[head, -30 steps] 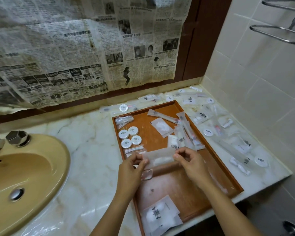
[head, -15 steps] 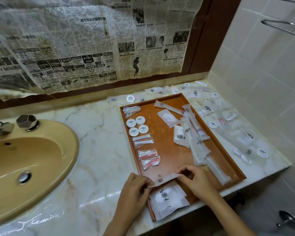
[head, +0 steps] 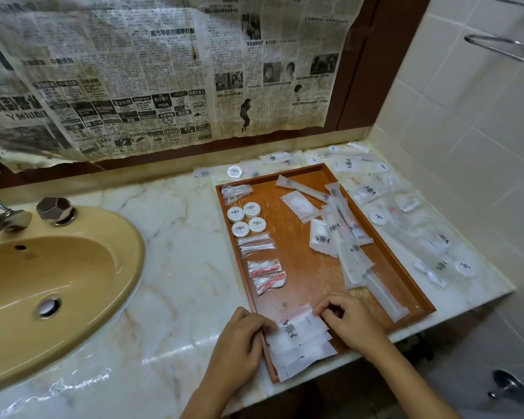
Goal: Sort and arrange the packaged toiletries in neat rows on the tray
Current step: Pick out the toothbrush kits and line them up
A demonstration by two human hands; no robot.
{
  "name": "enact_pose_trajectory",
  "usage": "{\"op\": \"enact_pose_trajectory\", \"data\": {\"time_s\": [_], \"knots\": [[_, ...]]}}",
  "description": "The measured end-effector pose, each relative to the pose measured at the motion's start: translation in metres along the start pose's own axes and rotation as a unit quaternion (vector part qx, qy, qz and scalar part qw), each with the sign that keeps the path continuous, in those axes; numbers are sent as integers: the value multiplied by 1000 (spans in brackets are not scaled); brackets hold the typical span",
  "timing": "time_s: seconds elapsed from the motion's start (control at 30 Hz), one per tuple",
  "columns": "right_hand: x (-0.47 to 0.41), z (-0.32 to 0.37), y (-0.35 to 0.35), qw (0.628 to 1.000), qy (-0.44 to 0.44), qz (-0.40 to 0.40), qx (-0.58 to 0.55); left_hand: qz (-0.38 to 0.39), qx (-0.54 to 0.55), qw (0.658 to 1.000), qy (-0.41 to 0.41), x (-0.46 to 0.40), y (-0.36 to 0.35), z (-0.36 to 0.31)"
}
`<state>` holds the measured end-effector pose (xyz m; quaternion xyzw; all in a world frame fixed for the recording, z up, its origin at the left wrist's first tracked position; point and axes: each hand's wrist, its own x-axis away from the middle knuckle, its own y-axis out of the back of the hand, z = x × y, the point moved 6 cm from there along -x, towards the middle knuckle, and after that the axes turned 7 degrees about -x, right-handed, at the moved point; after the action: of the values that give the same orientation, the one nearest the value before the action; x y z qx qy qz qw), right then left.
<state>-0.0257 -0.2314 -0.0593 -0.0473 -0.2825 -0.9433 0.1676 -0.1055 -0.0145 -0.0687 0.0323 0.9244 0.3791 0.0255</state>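
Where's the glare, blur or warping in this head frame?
Head view: glare streaks on the wet marble counter near the sink; the packets right of the tray look smeared; wide-angle bending tilts the tiled wall; both hands stay sharp.

I can see a big old newspaper (head: 164, 77) stuck up on the wall behind the counter. It is full of Chinese print, and most of it is too small for me to read. One headline near the top reads "高市早苗的圖夢計劃", as best I can tell. In a small ad box lower down I can read "RM298".

The packets (head: 297, 331) in the tray and the little round tubs (head: 244, 219) each have a dark mark like a ship's wheel on them. I can't read any words on them. The packets lying on the counter have the same mark.
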Motion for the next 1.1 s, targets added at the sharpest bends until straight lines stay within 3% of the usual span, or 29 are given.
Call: {"op": "enact_pose_trajectory", "data": {"time_s": [0.2,0.33,1.1], "knots": [[0,-3,6,995,-59,-56,-64,-19,-52,998,-21,-11,3,-7],[4,-5,0,995,-79,-27,-58,0,-116,993,-8,-17,0,-9],[10,-1,7,995,-76,1,-68,16,-80,996,47,-21,1,-9]]}}
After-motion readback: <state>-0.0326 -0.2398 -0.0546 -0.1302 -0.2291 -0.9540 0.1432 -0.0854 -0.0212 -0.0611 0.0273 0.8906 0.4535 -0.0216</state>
